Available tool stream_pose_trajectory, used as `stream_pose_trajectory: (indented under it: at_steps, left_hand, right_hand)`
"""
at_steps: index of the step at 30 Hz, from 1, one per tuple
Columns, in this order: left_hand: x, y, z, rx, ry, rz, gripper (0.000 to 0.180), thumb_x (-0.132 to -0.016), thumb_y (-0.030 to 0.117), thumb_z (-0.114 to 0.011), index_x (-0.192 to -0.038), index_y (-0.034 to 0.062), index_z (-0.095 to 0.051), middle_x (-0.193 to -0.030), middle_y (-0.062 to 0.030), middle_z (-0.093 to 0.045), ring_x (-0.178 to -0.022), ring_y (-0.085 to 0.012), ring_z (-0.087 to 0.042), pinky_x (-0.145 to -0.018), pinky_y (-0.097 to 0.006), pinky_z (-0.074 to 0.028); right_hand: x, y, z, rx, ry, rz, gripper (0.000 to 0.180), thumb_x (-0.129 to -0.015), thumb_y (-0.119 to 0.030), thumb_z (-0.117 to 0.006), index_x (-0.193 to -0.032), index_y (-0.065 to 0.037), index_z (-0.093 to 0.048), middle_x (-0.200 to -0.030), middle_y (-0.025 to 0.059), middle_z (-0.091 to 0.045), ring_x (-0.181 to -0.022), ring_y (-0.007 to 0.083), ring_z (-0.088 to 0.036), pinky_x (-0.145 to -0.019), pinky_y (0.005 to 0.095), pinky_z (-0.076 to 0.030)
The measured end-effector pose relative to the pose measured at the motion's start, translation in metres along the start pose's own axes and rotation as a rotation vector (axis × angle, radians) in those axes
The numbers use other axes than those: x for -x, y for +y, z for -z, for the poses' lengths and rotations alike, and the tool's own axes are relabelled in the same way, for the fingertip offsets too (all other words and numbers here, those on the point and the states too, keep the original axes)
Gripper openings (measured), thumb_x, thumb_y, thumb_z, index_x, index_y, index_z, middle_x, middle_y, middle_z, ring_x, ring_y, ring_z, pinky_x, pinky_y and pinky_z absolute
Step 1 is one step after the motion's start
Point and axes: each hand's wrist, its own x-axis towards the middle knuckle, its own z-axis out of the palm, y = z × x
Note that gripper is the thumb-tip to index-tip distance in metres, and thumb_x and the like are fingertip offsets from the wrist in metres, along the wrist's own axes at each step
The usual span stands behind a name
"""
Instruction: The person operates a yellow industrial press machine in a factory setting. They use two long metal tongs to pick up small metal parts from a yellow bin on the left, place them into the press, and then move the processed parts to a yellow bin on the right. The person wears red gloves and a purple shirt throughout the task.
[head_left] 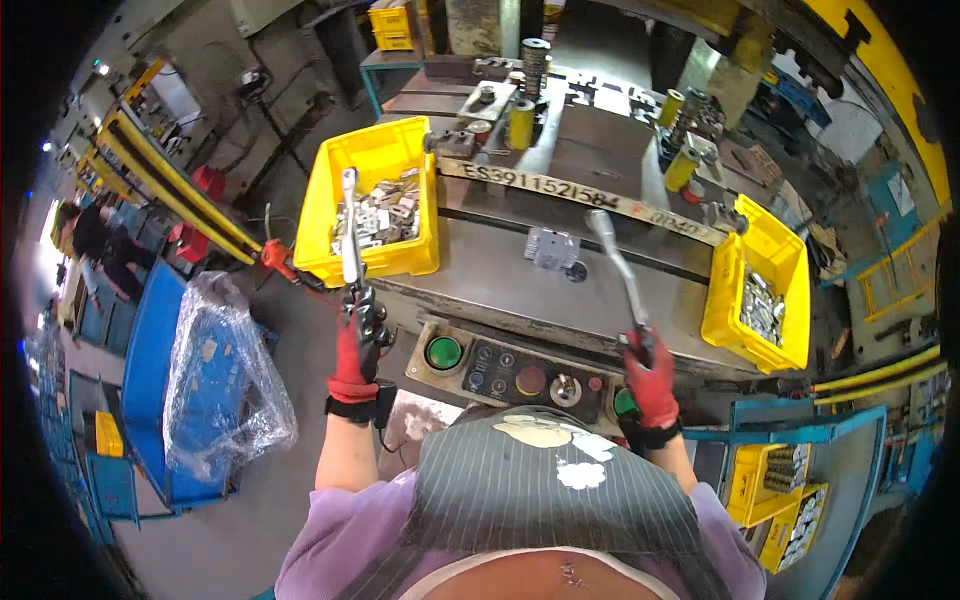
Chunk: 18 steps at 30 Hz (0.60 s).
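Big grey press table [520, 250] fills the middle of the view, and everything else is placed w/ ref to it. Up on its far end stand yellow cylinders [521, 123] and dark die blocks. A long pale strip [590, 195] w/ printed characters runs across the table top, left to right.

Off the table's left side, on the floor, sits a blue rack wrapped in clear plastic [215, 385]. At the table's left front corner is a yellow bin [372, 160], full of small grey metal parts. At the table's right edge hangs a second yellow bin [765, 290], also w/ metal parts inside.

Along the table's near edge is the control panel [520, 375]: green button at left, red one mid, another green at far right.

On the table, centre, just under the strip, lies one small grey metal plate [552, 248].

Left hand [355, 350], red-and-black glove, is clamped tight on a long metal pick tool [349, 225]; its tip is up over the left bin's parts.

Right hand [650, 375], same glove, is closed round a second rod tool [620, 265]; its tip ends just right of the small plate, close but not clearly touching it.
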Motion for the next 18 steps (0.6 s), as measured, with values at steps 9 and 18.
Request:
stream_pose_trajectory:
  at_steps: [9, 18]
  left_hand:
    - [0.009, -0.024, -0.019, 0.091, -0.306, 0.126, 0.006, -0.089, 0.021, -0.047, -0.089, 0.0148, -0.048, -0.064, 0.0051, -0.045, -0.048, -0.0025, -0.041, -0.038, -0.017, -0.034]
    - [0.006, -0.031, -0.026, 0.035, -0.252, 0.143, 0.008, -0.090, 0.022, -0.046, -0.088, 0.0143, -0.048, -0.060, 0.0064, -0.042, -0.046, -0.0023, -0.038, -0.039, -0.017, -0.032]
  right_hand:
    - [-0.010, -0.021, -0.023, 0.459, -0.158, 0.035, 0.056, -0.072, -0.023, -0.064, -0.123, -0.012, -0.044, -0.091, 0.0143, -0.059, -0.082, 0.0328, -0.057, -0.069, 0.0401, -0.046]
    - [-0.012, -0.026, -0.023, 0.298, -0.124, -0.016, 0.054, -0.072, -0.021, -0.065, -0.122, -0.011, -0.046, -0.087, 0.0130, -0.060, -0.080, 0.0315, -0.058, -0.069, 0.0377, -0.046]
